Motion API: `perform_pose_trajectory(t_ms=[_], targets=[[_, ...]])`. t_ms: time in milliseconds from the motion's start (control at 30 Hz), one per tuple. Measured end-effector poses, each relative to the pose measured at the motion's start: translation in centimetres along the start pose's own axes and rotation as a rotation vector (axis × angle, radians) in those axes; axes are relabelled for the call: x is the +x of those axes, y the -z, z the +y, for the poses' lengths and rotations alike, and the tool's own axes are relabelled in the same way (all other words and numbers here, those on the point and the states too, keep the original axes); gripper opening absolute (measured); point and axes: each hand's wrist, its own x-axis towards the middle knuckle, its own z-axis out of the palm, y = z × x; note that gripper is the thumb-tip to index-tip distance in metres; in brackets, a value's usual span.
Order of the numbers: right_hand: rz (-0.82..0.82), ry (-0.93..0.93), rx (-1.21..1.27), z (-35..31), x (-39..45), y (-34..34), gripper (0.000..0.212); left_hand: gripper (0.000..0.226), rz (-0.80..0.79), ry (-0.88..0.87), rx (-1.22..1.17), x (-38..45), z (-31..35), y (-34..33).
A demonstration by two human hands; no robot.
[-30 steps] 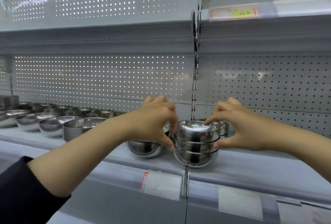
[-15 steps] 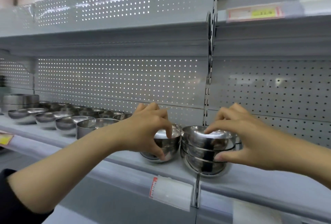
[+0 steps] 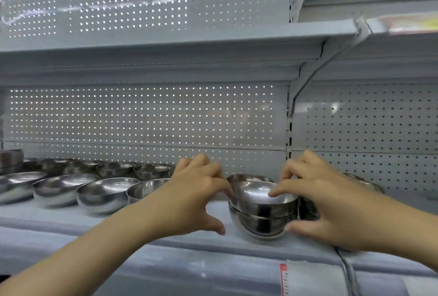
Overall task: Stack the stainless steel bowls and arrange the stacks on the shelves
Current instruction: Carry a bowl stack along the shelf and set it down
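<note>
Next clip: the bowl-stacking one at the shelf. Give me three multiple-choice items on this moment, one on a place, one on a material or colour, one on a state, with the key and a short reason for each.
1. Where does the stack of bowls stand?
A. on the lower shelf
B. on the upper shelf
C. on the floor

2. What do the single bowls to the left look like?
A. red plastic
B. shiny bare metal
C. white china

3. What is the right hand doing?
A. hanging idle, away from the bowls
B. holding a price tag
C. touching the stack, finger on the top rim, thumb low on the side

Key: 1 A, the stack sits on the lower shelf between both hands; 2 B, they reflect light like steel; 3 C, its fingers reach the top bowl's rim.
</note>
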Motion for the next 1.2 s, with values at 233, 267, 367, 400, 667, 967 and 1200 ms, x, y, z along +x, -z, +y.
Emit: perform_pose_trajectory(t_ms=[233,267,367,400,667,967,1200], targets=[[0.005,-0.243,-0.043,-1.8,-0.3,1.8,0.046,0.063,0.096,-0.054,-0.21,-0.4,-1.2,-0.4],[0.014,-0.296,-0.039,-1.5,-1.0,2.5,0.047,0.064,0.118,-0.067,-0.235,-0.2,-0.8,-0.3],[0.003,-0.457,-0.006,0.5,-3.8,3.9,0.064,0.066,0.157,-0.102,-0.282,1.4,1.0,-0.1],[-0.021,-0.505,0.006,1.3,-4.8,4.1,0.07,0.066,0.157,-0.118,-0.292,2.2,1.9,-0.1],[-0.224,-0.669,0.093,7.4,-8.5,2.4,0.069,0.073,0.005,-0.282,-0.131,11.4,8.7,-0.2],[-0.2,-0.482,0.321,11.2,-8.4,-0.2,0.056,0.042,-0.164,-0.375,-0.03,14.4,9.9,-2.4],[-0.155,-0.407,0.264,13.4,-9.0,-0.7,0.055,0.046,-0.091,-0.378,0.056,14.4,10.7,-2.6]])
